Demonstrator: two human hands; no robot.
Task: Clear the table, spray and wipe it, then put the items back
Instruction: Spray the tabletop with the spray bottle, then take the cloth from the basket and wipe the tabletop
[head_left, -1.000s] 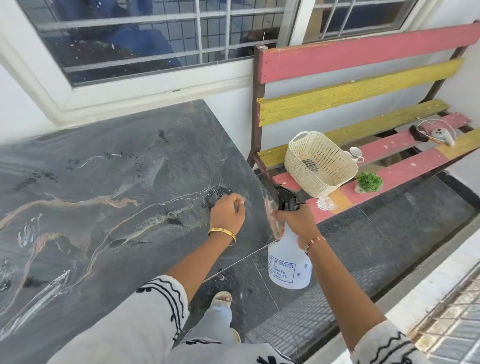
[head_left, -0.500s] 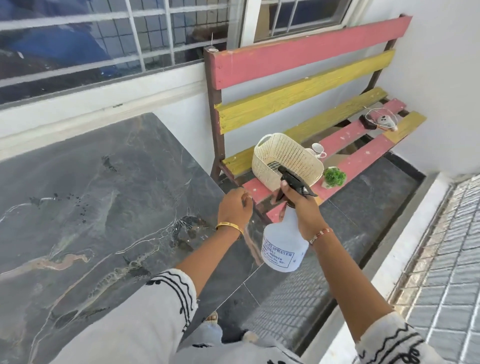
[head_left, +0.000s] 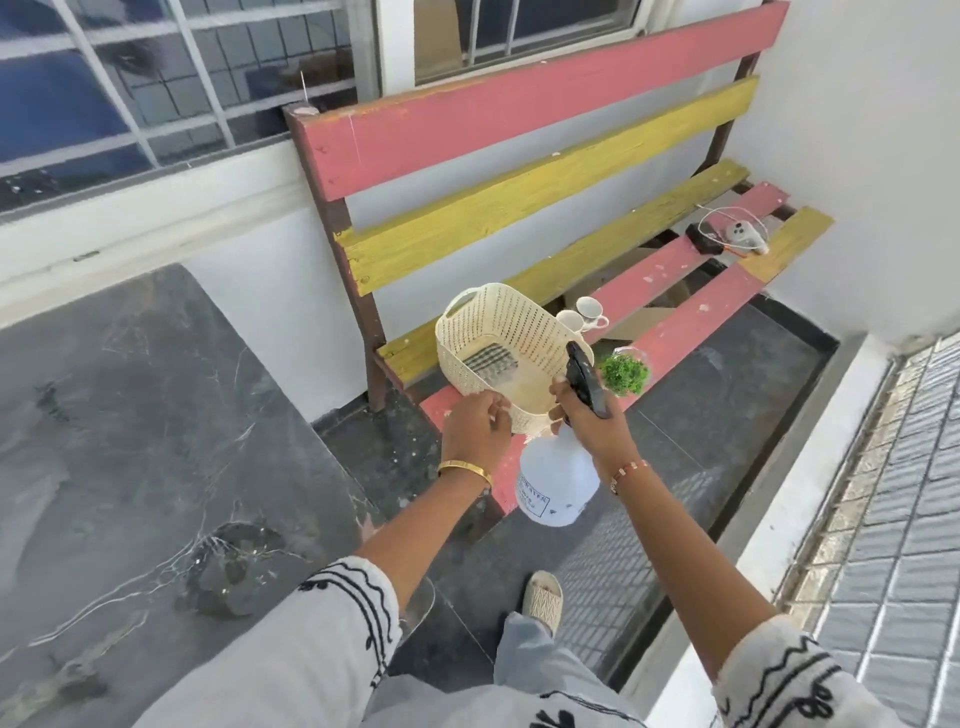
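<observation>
Dark marble worktop (head_left: 130, 415) at left bare of objects, bench seat (head_left: 691, 312) mid-frame crowded by basket (head_left: 498, 332), cups (head_left: 589, 312), small plant (head_left: 625, 373), open slats at right

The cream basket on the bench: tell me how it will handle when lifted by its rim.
The cream basket looks like perforated thin plastic, so it is probably light and may flex a little. It holds only a checked cloth, so little weight shifts. It already sits tilted on the bench, so a one-sided pull could tip it.

The red-and-yellow slatted counter (head_left: 545, 124) carries a cream basket (head_left: 488, 332), two cups (head_left: 584, 314), a small green plant (head_left: 625, 374) and a corded device (head_left: 740, 234).
</observation>
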